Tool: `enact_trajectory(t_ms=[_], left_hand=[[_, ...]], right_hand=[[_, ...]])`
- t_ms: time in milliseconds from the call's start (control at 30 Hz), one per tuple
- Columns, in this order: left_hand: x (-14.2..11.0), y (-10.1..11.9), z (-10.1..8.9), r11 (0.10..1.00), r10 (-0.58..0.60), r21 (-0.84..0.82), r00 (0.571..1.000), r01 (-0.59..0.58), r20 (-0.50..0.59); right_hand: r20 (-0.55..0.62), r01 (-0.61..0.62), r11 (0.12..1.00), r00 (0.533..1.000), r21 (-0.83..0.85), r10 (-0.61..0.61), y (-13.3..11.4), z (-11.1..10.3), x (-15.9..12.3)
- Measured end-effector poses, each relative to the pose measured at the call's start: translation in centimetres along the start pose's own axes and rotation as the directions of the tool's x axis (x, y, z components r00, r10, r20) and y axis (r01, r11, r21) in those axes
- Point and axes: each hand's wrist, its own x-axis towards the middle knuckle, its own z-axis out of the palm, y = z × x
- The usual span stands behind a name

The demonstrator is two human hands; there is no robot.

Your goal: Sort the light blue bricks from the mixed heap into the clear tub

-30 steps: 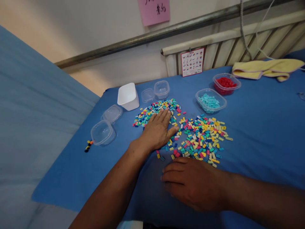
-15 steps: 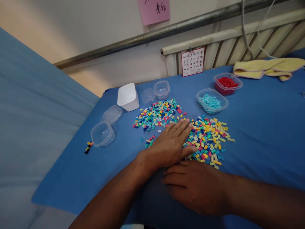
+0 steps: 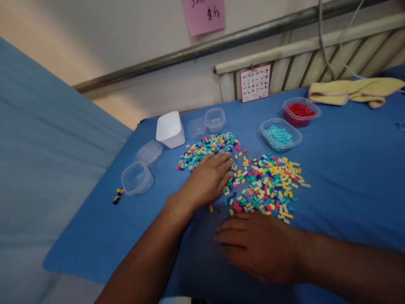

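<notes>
Moving back leftward, the flat, outspread left hand (image 3: 209,177) has uncovered multicoloured rectangular plastic bricks (image 3: 268,182) to its right, seemingly spreading them.

Left hand (image 3: 210,177) showing bare, broad across back, with fingers ending in blunt, rounded tips. Left forearm (image 3: 147,249) showing bare too, widening from narrower wrist toward bottom edge of view. Right hand (image 3: 259,249) likewise showing bare, looking thick and rounded across back, skin creasing slightly at fingers. Right forearm (image 3: 354,261) showing bare as far as right edge, outline looking smooth.
</notes>
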Motion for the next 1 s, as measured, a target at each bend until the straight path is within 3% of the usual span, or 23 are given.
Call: enact_trajectory(t_ms=[133,300,600,867,1000], left_hand=[[1.1,-1.4,1.5,0.999,-0.005,0.044,0.979,0.015,-0.205],[2.1,-1.0,2.1,0.99,-0.005,0.137,0.993,0.021,-0.119],[0.8,-0.7,0.8,0.974,-0.09,0.206,0.995,0.099,-0.05],[0.3,-1.5,0.4,0.99,-0.141,-0.04,0.982,0.137,-0.123],[-0.3,-1.5,-0.6,0.977,-0.141,-0.173,0.985,0.122,-0.098]], right_hand=[[0.001,0.005,1.0,1.0,-0.008,-0.005,0.0,-0.1,0.1],[0.003,0.009,1.0,1.0,-0.013,-0.009,0.0,-0.2,0.1],[-0.007,0.02,0.999,1.0,-0.027,-0.02,0.1,-0.1,0.0],[-0.014,0.035,0.999,0.999,-0.029,-0.035,0.2,0.1,-0.1],[-0.025,0.035,0.999,0.999,-0.029,-0.036,0.2,0.2,-0.1]])
